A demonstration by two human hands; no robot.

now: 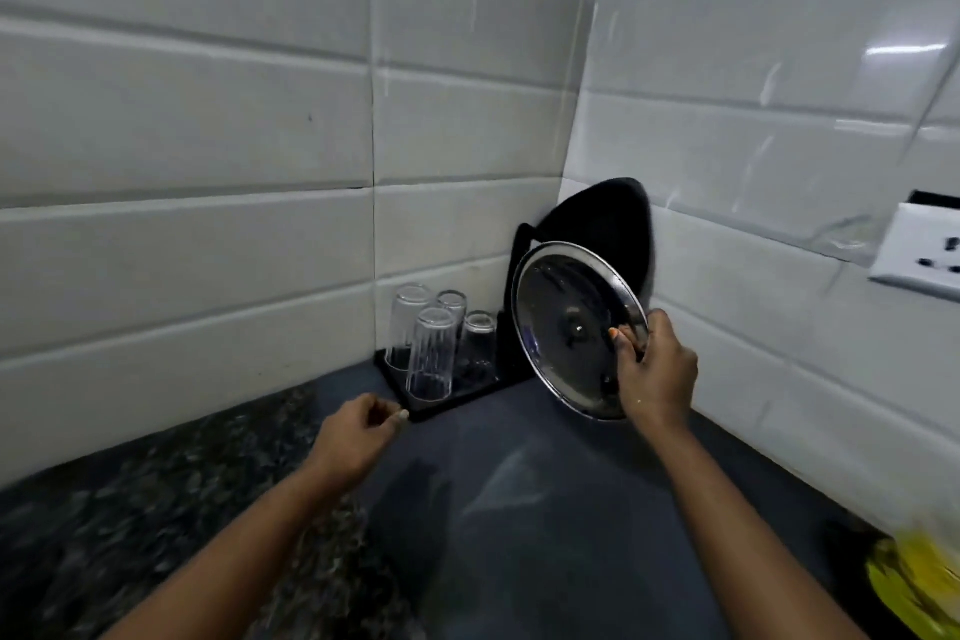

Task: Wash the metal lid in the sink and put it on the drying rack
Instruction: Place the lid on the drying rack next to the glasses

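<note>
A round metal lid (566, 327) with a shiny rim is held tilted on edge at the right end of the black drying rack (452, 405) in the counter's corner. My right hand (654, 369) grips the lid's right rim, thumb on its inner face. Just behind the lid, a black pan (608, 218) leans against the tiled wall. My left hand (358, 437) hovers over the counter by the rack's front left corner, fingers curled in and holding nothing. No sink is in view.
Several clear glasses (431, 353) stand upside down on the rack's left part. White tiled walls meet behind the rack. A white wall socket (919, 250) sits at the right. Something yellow (919, 582), blurred, lies at the lower right on the dark counter (519, 509).
</note>
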